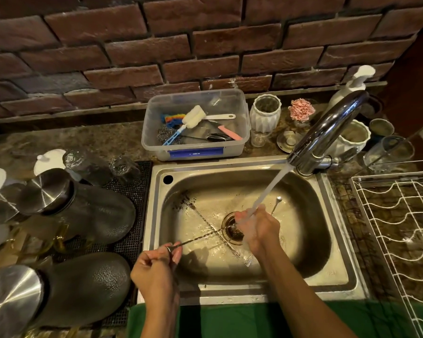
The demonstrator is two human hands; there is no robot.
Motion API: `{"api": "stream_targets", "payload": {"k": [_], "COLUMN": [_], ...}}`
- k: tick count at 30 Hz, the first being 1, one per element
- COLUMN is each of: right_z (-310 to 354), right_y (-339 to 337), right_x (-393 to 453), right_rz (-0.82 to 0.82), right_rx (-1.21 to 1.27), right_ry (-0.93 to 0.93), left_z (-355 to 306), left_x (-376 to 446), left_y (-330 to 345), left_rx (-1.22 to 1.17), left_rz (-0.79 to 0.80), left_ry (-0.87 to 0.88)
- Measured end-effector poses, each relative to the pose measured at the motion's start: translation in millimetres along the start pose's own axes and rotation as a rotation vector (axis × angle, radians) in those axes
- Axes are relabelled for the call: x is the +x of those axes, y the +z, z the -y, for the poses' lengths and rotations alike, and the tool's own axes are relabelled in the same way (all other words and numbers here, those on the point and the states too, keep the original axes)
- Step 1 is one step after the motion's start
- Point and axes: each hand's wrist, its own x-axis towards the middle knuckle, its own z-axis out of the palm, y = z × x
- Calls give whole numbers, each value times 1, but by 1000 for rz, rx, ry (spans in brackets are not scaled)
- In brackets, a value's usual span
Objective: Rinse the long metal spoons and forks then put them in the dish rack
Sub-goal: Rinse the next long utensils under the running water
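Observation:
My left hand [156, 267] pinches one end of a long twisted metal spoon [200, 237] above the steel sink [340, 272]. The spoon's far end disappears into my right hand [257, 228], which grips it over the drain [233, 231] under the running water [269, 191]. A second long utensil [214, 229] lies slantwise across the sink floor. Another spoon [276, 203] leans behind my right hand. The white wire dish rack [401, 230] stands to the right of the sink.
The chrome faucet [327, 132] arches over the sink's back right corner. Behind the sink sits a clear tub [195, 152] of brushes and scourers. Large lidded jars [78, 211] and glasses cover the mat at left. Vases, a soap pump [352, 86] and cups line the back right.

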Motion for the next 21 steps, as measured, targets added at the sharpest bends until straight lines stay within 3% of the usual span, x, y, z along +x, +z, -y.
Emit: {"api": "stream_targets", "payload": {"k": [6, 12, 16, 21], "right_z": [-4, -9, -11, -1], "right_y": [-7, -8, -8, -12], "right_x": [-3, 7, 8, -1], "right_rz": [46, -30, 78, 155], "right_rx": [-138, -210, -267, -158], "right_ry": [-22, -62, -20, 79], "left_z": [-2, 12, 15, 15], "left_x": [5, 8, 15, 25], "left_y": [1, -5, -9, -4], "left_rx": [2, -4, -44, -211], "left_rz": [-7, 8, 121, 240], "left_ry": [-10, 9, 126, 43]}}
